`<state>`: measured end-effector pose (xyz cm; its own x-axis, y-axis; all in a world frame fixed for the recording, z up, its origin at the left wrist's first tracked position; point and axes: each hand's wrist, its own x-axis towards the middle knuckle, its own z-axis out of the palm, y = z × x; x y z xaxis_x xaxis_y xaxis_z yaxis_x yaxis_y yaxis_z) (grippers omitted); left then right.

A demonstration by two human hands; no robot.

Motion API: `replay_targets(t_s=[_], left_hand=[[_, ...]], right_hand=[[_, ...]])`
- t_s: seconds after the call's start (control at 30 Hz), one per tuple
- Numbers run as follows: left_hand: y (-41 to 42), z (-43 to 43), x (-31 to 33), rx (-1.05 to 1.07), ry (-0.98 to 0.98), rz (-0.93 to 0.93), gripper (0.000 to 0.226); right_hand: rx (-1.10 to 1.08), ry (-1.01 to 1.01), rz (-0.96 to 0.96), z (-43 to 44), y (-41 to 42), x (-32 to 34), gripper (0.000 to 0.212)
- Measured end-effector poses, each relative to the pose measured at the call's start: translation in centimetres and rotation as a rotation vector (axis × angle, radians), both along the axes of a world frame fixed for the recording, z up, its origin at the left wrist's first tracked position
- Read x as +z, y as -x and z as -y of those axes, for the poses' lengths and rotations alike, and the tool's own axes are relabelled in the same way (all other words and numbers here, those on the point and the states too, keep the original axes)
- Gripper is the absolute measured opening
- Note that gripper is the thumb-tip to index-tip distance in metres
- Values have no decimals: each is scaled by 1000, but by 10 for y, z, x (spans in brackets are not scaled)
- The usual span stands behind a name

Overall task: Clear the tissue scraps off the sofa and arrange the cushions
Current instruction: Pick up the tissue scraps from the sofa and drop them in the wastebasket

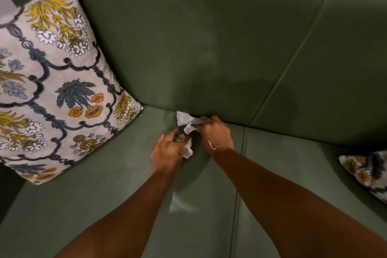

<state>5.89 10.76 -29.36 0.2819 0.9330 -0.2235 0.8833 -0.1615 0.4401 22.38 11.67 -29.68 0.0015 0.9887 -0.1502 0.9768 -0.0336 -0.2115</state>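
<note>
A white tissue scrap (184,120) lies at the crease between the green sofa's seat (104,195) and its backrest. My right hand (215,134) is closed on that scrap's right end. My left hand (167,152) sits just below, its fingers curled around another crumpled white and brownish scrap (187,150). A large floral cushion (56,84) leans in the sofa's left corner. Only a corner of a second floral cushion (366,170) shows at the right edge.
A seam (238,184) divides the seat into two pads, just right of my right arm. The backrest (209,37) rises behind my hands. A pale smear or small scrap (178,205) lies on the seat between my forearms.
</note>
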Motion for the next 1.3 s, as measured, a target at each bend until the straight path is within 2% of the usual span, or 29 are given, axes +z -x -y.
replay_targets(t_s=[0.17,0.23,0.3,0.4,0.47,0.57,0.77,0.83,0.9,1.0,1.07,1.1,1.17,1.27,1.3], left_hand=[[2,-5,-9,-170,-130,-13,26],[6,-2,-7,-188,-152,-16,30],[11,1,-5,-175,-130,-28,37],[27,10,-1,-118,-44,-57,21],[44,19,4,-64,6,-46,15],[73,37,17,81,45,9,19],[176,91,48,403,92,121,32],[224,116,50,501,71,96,32],[283,147,48,592,83,53,27],[361,188,44,860,218,49,21],[423,211,33,1056,285,16,22],[451,221,25,1106,311,-15,23],[495,233,10,1135,346,-60,24],[544,237,-18,1111,381,-77,26],[555,236,-29,1107,393,-73,28]], right_hand=[[-101,-42,-21,-3,1,-19,26],[-131,-40,-7,-7,-1,-21,18],[-84,-14,37,-10,-5,-19,19],[-117,77,6,-2,-7,-10,24],[-226,154,-108,10,0,-2,27],[-421,167,-378,35,24,11,18],[-731,142,-725,90,134,40,10],[-707,212,-793,110,186,44,16],[-641,299,-843,130,251,43,11],[-468,491,-776,162,338,34,18],[-446,556,-818,179,407,27,8],[-436,584,-836,186,441,25,15],[-347,625,-840,200,499,18,30],[-209,645,-776,210,567,0,14],[-121,628,-690,211,583,-9,14]])
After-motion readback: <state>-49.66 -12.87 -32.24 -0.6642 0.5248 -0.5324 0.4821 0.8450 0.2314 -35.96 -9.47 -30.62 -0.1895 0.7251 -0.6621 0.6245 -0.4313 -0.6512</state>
